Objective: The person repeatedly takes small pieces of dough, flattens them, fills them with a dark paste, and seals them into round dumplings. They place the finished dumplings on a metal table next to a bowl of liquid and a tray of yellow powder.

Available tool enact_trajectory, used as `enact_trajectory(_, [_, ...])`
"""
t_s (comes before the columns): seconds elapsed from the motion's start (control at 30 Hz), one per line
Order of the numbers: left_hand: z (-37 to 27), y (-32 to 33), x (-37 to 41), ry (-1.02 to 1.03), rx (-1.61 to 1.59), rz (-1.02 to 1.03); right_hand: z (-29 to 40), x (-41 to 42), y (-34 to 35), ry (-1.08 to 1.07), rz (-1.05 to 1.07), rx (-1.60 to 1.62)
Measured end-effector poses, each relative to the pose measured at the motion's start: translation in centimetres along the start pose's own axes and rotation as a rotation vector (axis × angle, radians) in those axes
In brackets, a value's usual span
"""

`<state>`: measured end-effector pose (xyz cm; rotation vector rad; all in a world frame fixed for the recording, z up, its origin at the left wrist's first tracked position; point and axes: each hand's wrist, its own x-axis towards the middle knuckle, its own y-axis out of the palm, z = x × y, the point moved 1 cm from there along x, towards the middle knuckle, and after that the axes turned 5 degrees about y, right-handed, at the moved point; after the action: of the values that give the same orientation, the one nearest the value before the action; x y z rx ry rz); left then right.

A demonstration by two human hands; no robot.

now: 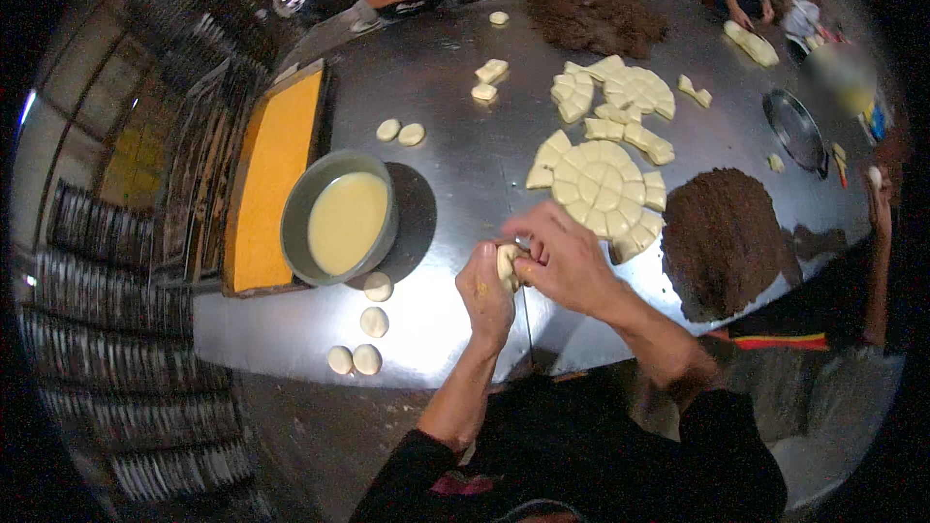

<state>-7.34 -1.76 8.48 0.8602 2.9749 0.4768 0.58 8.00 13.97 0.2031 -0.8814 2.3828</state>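
Note:
A small piece of pale dough (508,266) is cupped in my left hand (485,294), above the metal table. My right hand (574,261), slightly blurred, closes its fingers on the same piece from the other side. Just beyond my hands lies a round slab of dough cut into wedges (599,178), with more cut dough pieces (639,87) behind it. A mound of dark brown filling (719,240) rests to the right of my right hand. Several round flattened dough balls (374,322) sit on the table left of my left hand.
A bowl of pale yellow liquid (347,221) stands at left beside a tray with an orange-yellow surface (280,174). A second brown mound (596,14) lies at the far side. A round pan (795,131) is at right. Other people work at the far edge and on the right.

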Motion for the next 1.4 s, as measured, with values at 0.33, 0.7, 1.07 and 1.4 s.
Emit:
enact_trajectory(0.33, [1.0,-2.6,-0.9,-0.218,-0.172,-0.057,-2.8,-2.8,4.6,0.049,0.092,0.112])
enact_trajectory(0.7, [7.3,-4.6,-5.0,-0.636,-0.246,0.189,-0.8,-10.3,7.2,-0.052,0.132,-0.494])
enact_trajectory(1.07, [7.1,-14.6,-3.5,-0.527,0.161,0.278,-12.0,-21.2,4.5,0.568,0.506,-0.594])
enact_trajectory(1.4, [6.9,-16.6,-3.1,-0.488,0.481,0.008,-14.6,-14.5,9.3,0.157,0.289,-0.75])
